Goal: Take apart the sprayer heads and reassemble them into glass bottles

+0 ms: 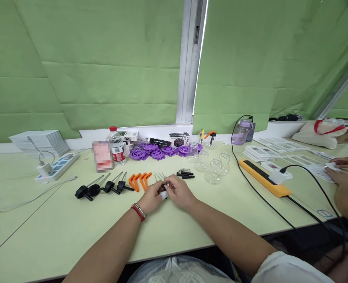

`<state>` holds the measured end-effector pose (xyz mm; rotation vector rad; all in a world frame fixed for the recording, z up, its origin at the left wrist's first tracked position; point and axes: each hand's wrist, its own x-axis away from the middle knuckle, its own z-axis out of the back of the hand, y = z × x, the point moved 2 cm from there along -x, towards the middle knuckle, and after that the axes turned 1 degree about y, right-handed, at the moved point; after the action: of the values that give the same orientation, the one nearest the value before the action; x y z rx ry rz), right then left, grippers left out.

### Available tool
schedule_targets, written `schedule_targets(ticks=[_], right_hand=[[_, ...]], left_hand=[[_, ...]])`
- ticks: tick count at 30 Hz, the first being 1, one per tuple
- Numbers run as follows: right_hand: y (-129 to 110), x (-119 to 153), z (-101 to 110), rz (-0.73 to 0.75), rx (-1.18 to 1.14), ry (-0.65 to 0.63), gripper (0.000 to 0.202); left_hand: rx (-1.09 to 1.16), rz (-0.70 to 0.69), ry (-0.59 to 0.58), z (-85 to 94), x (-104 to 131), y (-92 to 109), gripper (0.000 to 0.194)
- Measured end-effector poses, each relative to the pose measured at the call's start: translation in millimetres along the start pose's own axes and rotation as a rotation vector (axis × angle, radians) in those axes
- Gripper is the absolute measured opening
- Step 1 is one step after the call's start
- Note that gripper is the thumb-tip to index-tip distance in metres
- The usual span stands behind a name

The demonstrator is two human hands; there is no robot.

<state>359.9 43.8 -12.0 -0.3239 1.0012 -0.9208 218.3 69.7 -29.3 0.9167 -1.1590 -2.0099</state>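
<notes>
Here, fingertips pinched, a left hand [152, 198] and right hand [181, 192] hold a small black part [163, 186] above the table [168, 236], orange pieces [136, 183] at ten o'clock. Seemingly light, stiff and slick, it suits a grip by its sides.

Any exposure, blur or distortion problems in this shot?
Head view: bright sliver beside the window frame, otherwise soft light; wide-angle stretch towards the edges; clear jars low-contrast against the table; pixelated patch left of the red-capped bottle; dark part between left hand and right hand too small to make out.
</notes>
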Motion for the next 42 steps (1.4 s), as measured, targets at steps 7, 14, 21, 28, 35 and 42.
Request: schedule_targets(ticks=[7, 14, 21, 28, 35, 42], right_hand=[[2.5, 4.9, -7.3, -0.039, 0.027, -0.079, 0.019], [26.6, 2.1, -21.6, -0.277, -0.049, -0.084, 0.017], [21.6, -2.2, -26.6, -0.24, 0.011, -0.148, 0.013], [39.5, -5.5, -1.5, -0.235, 0.055, -0.077, 0.023], [74.9, -11.7, 62.1, -0.356, 0.451, -0.038, 0.024], [87.4, -8.8, 55.9, -0.412, 0.506, -0.125, 0.022]], left_hand=[[-0.005, 0.038, 0.028, 1.0, -0.3, -6.1, 0.021], [-0.17, 0.101, 0.085, 1.9, 2.3, -1.3, 0.043], [-0.385, 0.088, 0.067, 9.5, 5.8, 1.8, 0.021], [-0.522, 0.125, 0.028, 10.1, 8.2, 4.5, 0.035], [-0.643, 0.129, -0.038, 19.7, 9.6, 3.2, 0.035], [-0.692, 0.145, -0.055, 27.3, 9.3, 3.9, 0.037]])
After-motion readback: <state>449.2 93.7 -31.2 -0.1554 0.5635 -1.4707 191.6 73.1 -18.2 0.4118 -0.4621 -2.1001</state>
